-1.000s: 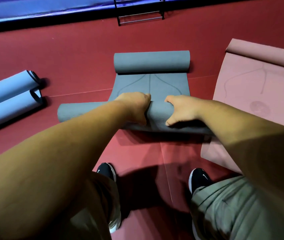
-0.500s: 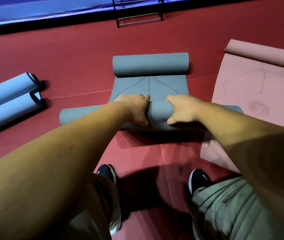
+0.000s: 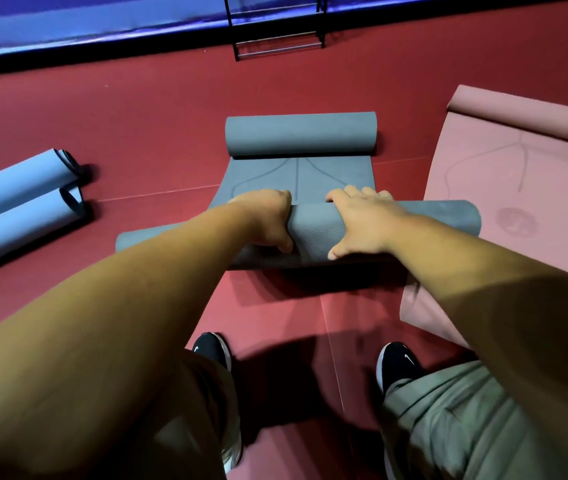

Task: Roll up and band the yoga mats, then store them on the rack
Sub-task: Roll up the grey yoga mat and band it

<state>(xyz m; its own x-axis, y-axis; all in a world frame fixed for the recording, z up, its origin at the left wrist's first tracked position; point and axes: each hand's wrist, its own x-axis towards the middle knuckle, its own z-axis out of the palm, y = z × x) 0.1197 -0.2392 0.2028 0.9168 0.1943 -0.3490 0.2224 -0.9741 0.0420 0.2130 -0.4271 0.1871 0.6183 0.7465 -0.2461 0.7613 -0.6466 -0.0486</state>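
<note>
Red floor (image 3: 137, 116) carries the grey mat (image 3: 310, 230), partly rolled; left hand (image 3: 265, 220) and right hand (image 3: 362, 223) grip the roll from above, fingers curled, probably to hold it tight.

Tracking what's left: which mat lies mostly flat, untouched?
The pink mat at right, flat but for its curled far end. The left hand and right hand grip the grey mat; both light blue mats are fully rolled.

The left shoe (image 3: 210, 349) and the right shoe (image 3: 398, 362) each have a small white swoosh. No words can be read.
</note>
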